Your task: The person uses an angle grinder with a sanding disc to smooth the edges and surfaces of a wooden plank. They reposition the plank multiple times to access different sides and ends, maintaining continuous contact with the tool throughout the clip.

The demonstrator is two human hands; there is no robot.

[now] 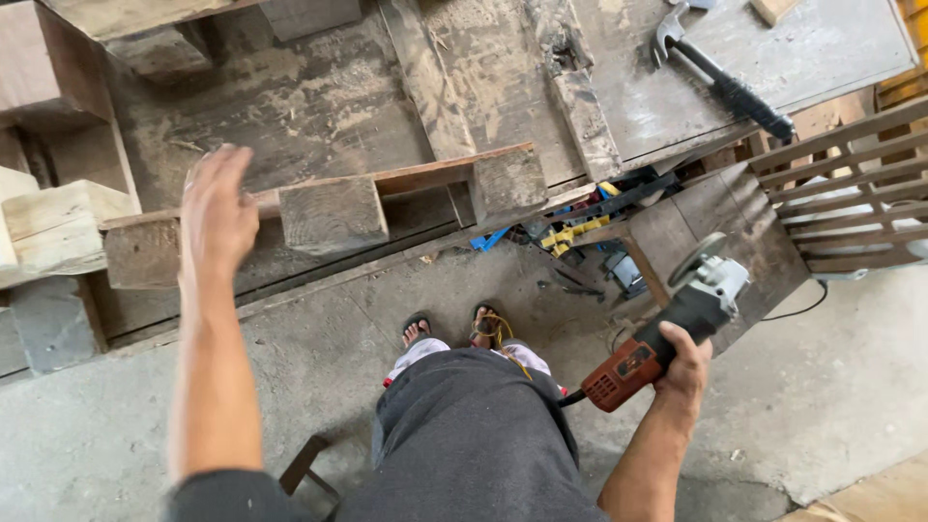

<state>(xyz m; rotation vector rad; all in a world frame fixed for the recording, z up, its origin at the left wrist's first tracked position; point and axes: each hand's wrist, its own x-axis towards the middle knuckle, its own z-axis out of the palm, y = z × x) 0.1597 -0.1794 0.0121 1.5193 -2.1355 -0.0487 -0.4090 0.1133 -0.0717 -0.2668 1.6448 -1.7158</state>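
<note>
Head view, looking straight down past dark trousers and sandalled feet on a grey concrete floor [831, 387].

Right hand [684, 362] clenched around the body of an orange and grey angle grinder [667, 333], held low at the right, disc end pointing up and away towards a dark wooden box. Black cable trailing from the grinder's rear towards the legs.

Left hand [215, 208] raised and released, fingers loose and slightly blurred, grasping nothing, hovering over the left end of a worn wooden pallet piece [329, 208]. Whether touching the wood, cannot tell. Pallet piece made of a long thin board with three square blocks under it, lying at the edge of a dusty workbench [309, 106].

Further right on the bench, a claw hammer [720, 82] with black grip, lying diagonally on a grey sheet, well apart from both hands.

Below the bench edge, a cluttered open space [580, 232] holding a jumble of tools: yellow, blue and black pieces, too tangled to name singly. Just beside it, the dark wooden box [735, 222], contents hidden behind the grinder.

Far right, a slatted wooden crate [851, 184], something pale showing between the slats. Far left, pale timber offcuts [58, 227] stacked.
</note>
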